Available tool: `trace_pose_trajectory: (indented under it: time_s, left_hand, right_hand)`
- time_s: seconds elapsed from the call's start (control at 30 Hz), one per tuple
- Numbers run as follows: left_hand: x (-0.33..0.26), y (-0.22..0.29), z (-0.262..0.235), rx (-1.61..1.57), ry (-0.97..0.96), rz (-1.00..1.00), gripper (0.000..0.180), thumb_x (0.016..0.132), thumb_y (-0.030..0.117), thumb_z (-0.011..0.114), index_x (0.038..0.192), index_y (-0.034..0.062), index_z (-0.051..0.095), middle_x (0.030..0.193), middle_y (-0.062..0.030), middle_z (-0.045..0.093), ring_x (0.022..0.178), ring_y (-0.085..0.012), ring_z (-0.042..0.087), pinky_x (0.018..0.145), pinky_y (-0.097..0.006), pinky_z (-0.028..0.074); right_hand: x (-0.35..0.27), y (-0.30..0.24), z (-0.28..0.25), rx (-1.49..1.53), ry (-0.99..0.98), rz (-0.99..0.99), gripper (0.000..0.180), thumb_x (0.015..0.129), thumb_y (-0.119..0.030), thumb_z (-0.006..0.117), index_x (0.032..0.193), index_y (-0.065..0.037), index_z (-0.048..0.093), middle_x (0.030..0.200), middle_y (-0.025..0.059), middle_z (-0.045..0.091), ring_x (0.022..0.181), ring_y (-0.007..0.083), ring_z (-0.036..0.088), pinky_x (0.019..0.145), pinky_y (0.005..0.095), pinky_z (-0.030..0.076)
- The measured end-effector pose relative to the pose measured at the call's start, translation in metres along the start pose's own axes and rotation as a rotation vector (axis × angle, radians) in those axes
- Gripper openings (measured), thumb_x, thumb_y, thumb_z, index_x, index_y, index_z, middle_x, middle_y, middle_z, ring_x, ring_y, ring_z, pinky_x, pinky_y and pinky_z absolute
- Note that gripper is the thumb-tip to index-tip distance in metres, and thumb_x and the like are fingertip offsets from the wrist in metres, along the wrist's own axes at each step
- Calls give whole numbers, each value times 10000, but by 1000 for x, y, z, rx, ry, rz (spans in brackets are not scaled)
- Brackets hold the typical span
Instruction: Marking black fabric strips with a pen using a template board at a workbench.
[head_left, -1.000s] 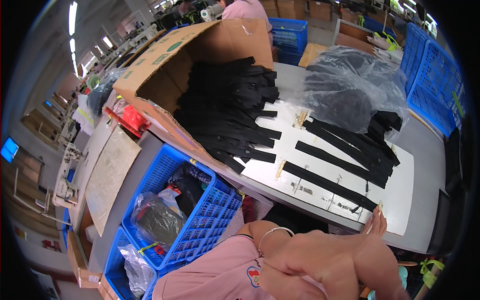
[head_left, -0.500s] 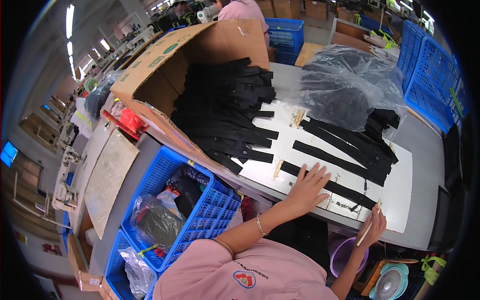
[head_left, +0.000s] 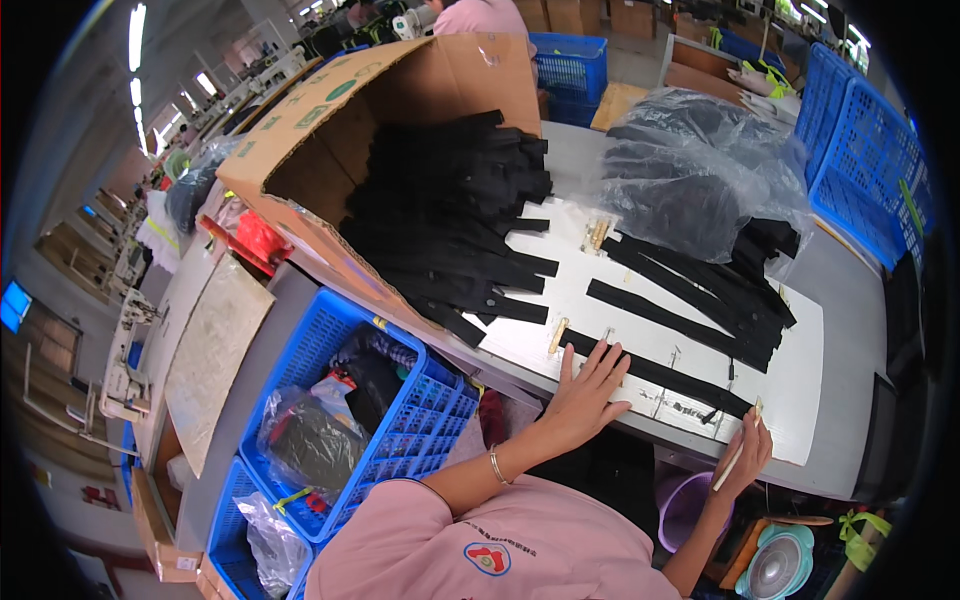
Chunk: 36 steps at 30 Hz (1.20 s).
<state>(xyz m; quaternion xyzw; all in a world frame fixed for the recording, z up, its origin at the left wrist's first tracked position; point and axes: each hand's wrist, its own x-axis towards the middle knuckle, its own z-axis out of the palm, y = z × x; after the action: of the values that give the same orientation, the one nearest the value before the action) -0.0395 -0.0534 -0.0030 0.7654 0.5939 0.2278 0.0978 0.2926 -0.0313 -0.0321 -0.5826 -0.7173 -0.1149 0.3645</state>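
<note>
The left hand lies flat, fingers spread apart, pressing the near end of a long black fabric strip onto the white board that covers the tabletop. The right hand, at the board's near edge by the strip's other end, has its fingers closed round a thin pale stick. Beyond the board's far side, more black strips spill from an open cardboard box; left of the board stands a blue crate.

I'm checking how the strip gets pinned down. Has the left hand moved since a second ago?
Yes. The left hand went forward from near the body onto the black fabric strip on the white board.
</note>
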Motion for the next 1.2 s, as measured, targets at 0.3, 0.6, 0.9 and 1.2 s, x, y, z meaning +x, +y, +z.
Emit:
trace_pose_trajectory:
  time_s: [0.3, 0.6, 0.9, 1.2]
  left_hand:
    - [-6, -10, -9, 18, 41, -66, 715, 979, 398, 645, 1554, 49, 401, 1641, -169, 334, 1549, -342, 252, 1174, -715, 12]
    - [-18, -29, -25, 39, 37, -164, 713, 958, 404, 672, 1540, 64, 438, 1623, -165, 372, 1544, -321, 270, 1171, -722, -12]
    - [-16, -33, -30, -5, 37, -169, 652, 966, 350, 689, 1536, 120, 473, 1617, -110, 398, 1546, -317, 271, 1197, -667, -47]
    - [-15, -33, -26, -15, 59, -197, 645, 948, 349, 704, 1518, 128, 499, 1604, -100, 425, 1534, -317, 300, 1205, -652, -24]
  right_hand:
    - [15, -11, 2, -26, -61, -52, 325, 934, -7, 636, 1252, -42, 688, 1294, 110, 693, 1216, 305, 603, 1066, 414, 439]
    - [12, -7, -12, -54, -131, -44, 310, 947, -35, 636, 1253, -36, 689, 1288, 125, 692, 1225, 307, 607, 1062, 418, 449]
    - [60, -98, -10, 567, -138, 356, 287, 1064, -129, 501, 1269, -11, 664, 1204, 119, 725, 1236, 240, 618, 1093, 382, 444]
    - [93, -199, 65, 1146, -532, 542, 214, 1036, -159, 612, 1078, 20, 719, 953, 63, 711, 802, 105, 649, 680, 239, 497]
